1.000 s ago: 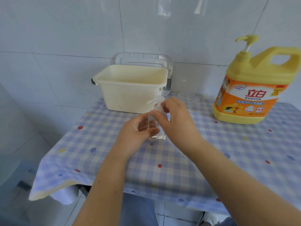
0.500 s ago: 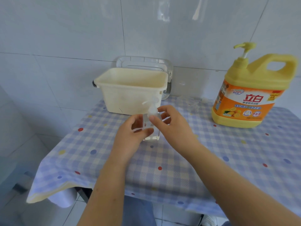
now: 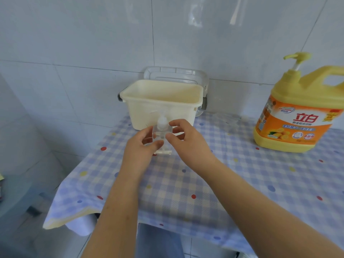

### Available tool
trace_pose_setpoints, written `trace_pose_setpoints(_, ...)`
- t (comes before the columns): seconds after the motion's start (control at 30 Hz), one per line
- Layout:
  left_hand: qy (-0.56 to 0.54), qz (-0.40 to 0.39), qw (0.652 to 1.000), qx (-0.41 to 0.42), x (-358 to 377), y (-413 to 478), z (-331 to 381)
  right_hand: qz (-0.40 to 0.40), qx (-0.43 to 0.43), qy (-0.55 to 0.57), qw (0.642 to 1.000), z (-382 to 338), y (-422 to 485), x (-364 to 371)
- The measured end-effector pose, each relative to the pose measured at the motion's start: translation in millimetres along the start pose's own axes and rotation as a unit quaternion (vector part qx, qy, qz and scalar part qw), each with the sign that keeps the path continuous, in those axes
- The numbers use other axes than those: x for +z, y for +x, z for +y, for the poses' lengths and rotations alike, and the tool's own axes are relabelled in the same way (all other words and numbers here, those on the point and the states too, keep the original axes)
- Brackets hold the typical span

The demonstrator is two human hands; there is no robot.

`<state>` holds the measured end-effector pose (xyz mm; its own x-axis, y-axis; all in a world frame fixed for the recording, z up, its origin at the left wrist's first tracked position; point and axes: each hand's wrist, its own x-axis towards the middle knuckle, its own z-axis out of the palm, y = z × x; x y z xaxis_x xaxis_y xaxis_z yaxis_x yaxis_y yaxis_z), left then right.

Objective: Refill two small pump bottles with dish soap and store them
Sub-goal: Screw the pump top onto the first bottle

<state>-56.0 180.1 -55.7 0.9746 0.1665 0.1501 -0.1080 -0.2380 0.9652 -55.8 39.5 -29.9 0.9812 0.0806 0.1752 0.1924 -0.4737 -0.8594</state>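
Before cream bin (image 3: 141,112) | left grip (image 3: 141,148) wraps pump bottle (image 3: 161,130) | right grip (image 3: 189,144) pinches its edge | soap jug (image 3: 294,123) well apart, right

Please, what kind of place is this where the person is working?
Most likely a home kitchen or washing area. The wall is white glazed tile, a large yellow dish soap jug stands on a checked tablecloth, and a cream plastic tub sits by the wall.

Bright, soft light fills the room. The white wall tiles (image 3: 93,34) shine, with pale streaks up top. Shadows on the bench (image 3: 242,174) are faint. The yellow jug (image 3: 297,118) looks blurry, the clear little bottle (image 3: 160,134) hazy. Tile lines bend near the edges.
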Motion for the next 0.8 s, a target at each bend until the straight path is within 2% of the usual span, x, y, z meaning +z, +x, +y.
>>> trace_pose_setpoints(0.33, -0.061, 0.061, 0.996, -0.023, 12, -13, -4, -0.004, 0.006, 0.007, 1.0, 4, -4, -6)
trace_pose_setpoints(0.47, -0.034, 0.167, 0.985, -0.02, 20, -28, 1, 0.007, 0.014, 0.011, 1.0, 7, -7, -14)
trace_pose_setpoints(0.57, -0.04, 0.238, 0.97, 0.017, 27, -44, 12, 0.021, 0.013, 0.014, 1.0, 10, -8, -22)
trace_pose_setpoints(0.63, -0.046, 0.24, 0.968, 0.051, 35, -53, 20, 0.031, 0.016, 0.016, 0.999, 11, -9, -29)
trace_pose_setpoints(0.8, -0.057, 0.171, 0.98, 0.085, 58, -60, 32, 0.064, 0.019, 0.017, 0.998, 20, -9, -47)
